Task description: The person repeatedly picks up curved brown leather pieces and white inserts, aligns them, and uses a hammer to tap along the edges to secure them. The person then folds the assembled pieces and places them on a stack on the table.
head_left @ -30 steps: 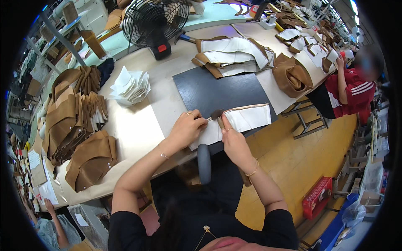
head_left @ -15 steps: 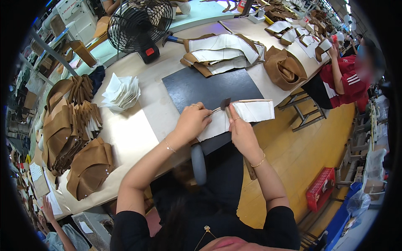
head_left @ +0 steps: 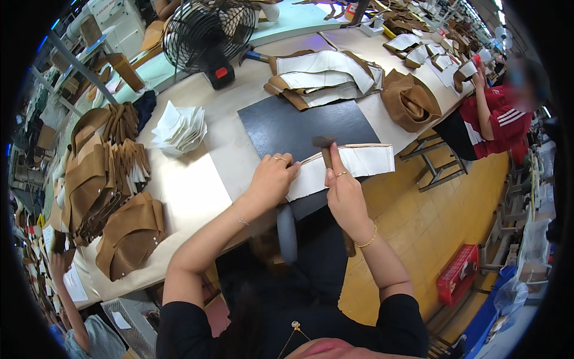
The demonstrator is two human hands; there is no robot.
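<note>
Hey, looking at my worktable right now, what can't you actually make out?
All in the head view:
Hammer: the middle of its handle, hidden by the right hand.
White piece: its upper left part, behind the left hand.
Fan: its top, cut off by the upper edge.
White pile: sheet count, since the sheets overlap.

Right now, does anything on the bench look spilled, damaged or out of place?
Nothing looks spilled or damaged. One mild oddity: the white panel being worked on juts past the right side of the dark board, so that end seems unsupported.
</note>
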